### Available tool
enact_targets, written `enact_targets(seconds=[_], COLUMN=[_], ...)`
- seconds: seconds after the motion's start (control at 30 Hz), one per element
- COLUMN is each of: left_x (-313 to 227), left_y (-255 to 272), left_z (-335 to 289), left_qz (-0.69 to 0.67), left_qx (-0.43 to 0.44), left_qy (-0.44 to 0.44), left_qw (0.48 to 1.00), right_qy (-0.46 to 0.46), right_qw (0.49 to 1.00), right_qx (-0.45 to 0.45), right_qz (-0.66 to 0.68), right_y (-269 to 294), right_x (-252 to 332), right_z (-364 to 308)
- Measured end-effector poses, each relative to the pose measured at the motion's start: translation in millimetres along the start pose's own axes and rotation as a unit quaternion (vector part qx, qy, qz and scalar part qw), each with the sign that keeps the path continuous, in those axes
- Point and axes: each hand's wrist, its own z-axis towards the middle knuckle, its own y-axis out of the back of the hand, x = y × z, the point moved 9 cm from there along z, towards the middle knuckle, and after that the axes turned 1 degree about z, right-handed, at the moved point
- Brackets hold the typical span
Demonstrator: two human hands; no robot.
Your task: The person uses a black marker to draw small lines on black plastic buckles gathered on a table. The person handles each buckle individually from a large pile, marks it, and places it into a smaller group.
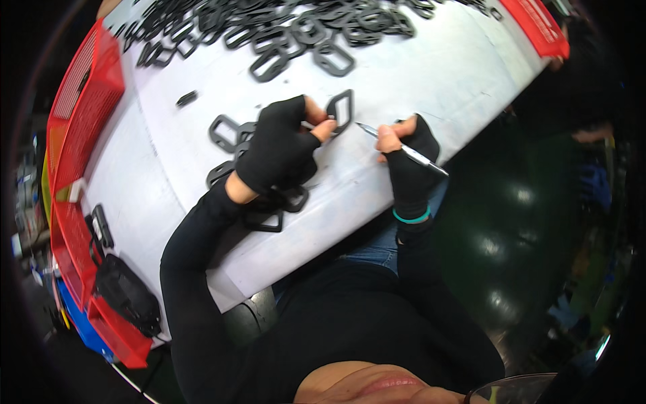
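Note:
My left hand [285, 138], in a black fingerless glove, pinches a black oblong frame-shaped part [349, 111] between thumb and fingers, tilted up off the white table. In my right hand [410, 151], also black-gloved, is a slim silver-white pen-like tool [422, 160]. Its pointed tip is directed at the held part, close to its lower right edge; whether they touch I cannot tell. Several similar black frames lie beneath and beside my left hand, one of them a loose frame [224, 132] at its left. The glove hides some of these.
A large heap of black frames [269, 40] covers the far side of the white table [155, 175]. Red plastic bins [101, 101] line the left edge, with a black pouch [126, 293] near them. A small black piece [187, 99] lies alone. Another red bin [538, 30] stands far right.

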Motion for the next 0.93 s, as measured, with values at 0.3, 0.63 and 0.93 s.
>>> enact_targets(seconds=[0.3, 0.63, 0.93], left_x=[-7, -10, -11], left_y=[1, 0, -1], left_z=[-9, -6, -9], left_qz=[0.047, 0.058, 0.081], left_qx=[-0.006, 0.003, 0.020], left_qy=[-0.022, -0.043, -0.010], left_qw=[0.999, 0.997, 0.997], right_qy=[0.006, -0.008, 0.007], right_qw=[0.997, 0.996, 0.996], right_qx=[0.061, 0.067, 0.063], right_qz=[-0.050, -0.054, -0.067], right_y=[-14, -16, -13], right_x=[5, 5, 2], right_z=[-4, 1, 0])
